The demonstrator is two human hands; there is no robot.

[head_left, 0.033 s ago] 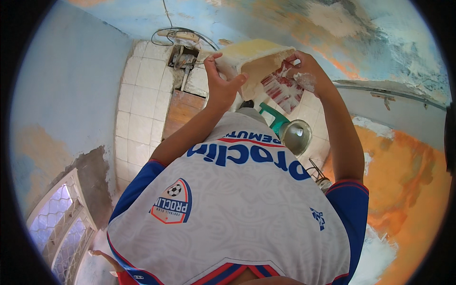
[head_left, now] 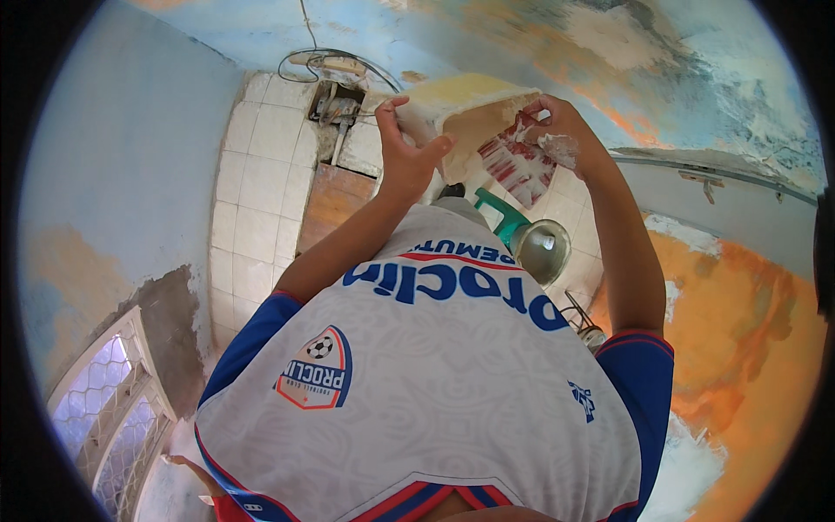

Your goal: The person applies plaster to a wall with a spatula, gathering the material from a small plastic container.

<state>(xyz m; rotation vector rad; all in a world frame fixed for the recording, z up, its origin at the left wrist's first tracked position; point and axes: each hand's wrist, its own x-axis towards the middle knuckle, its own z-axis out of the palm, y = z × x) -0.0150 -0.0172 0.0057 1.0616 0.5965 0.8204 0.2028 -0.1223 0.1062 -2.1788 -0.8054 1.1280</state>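
Observation:
My left hand [head_left: 409, 161] grips the side of a yellowish-white plastic container [head_left: 461, 94], which is tilted with its opening toward the right and smeared with pale paste. Inside its near right rim, my right hand [head_left: 565, 139] pinches a red flat spreader [head_left: 513, 165] streaked with white paste. More white paste coats the fingers of that hand. The container hides part of the fingers of both hands.
Below are floor tiles [head_left: 248, 174], a wooden board [head_left: 339, 196], a hole with pipework [head_left: 335, 109], a green plastic object [head_left: 491, 204] and a metal vessel [head_left: 544, 252]. Patchy walls surround me. Another person's arm [head_left: 196, 470] shows lower left, near a grilled window [head_left: 104, 391].

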